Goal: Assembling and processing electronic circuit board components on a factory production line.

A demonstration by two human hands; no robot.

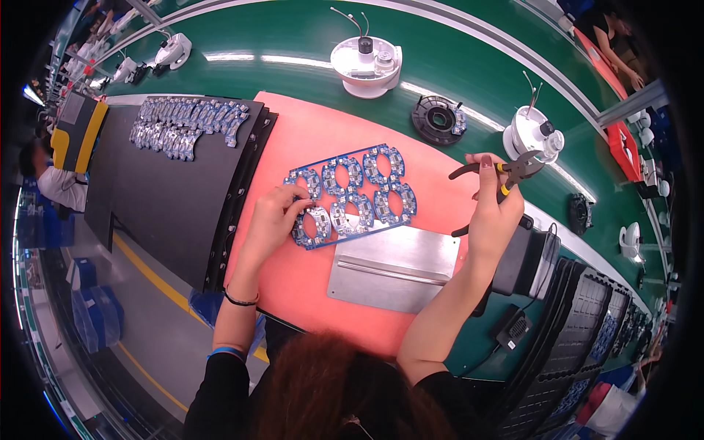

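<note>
Over the pink mat (pixel 301 287), pinching the blue circuit-board panel (pixel 357 196) by its left end in the left hand (pixel 273 216) — partly overlapping the metal plate (pixel 389 282); rightward, gripping the cutters (pixel 519 170) in the closed right hand (pixel 493 202) — well clear of the panel.

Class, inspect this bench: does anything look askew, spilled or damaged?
Nothing looks spilled or plainly damaged. The blue circuit-board panel, touched by the left hand, looks askew: its lower edge overlaps the metal plate at an angle instead of lining up with it.
</note>
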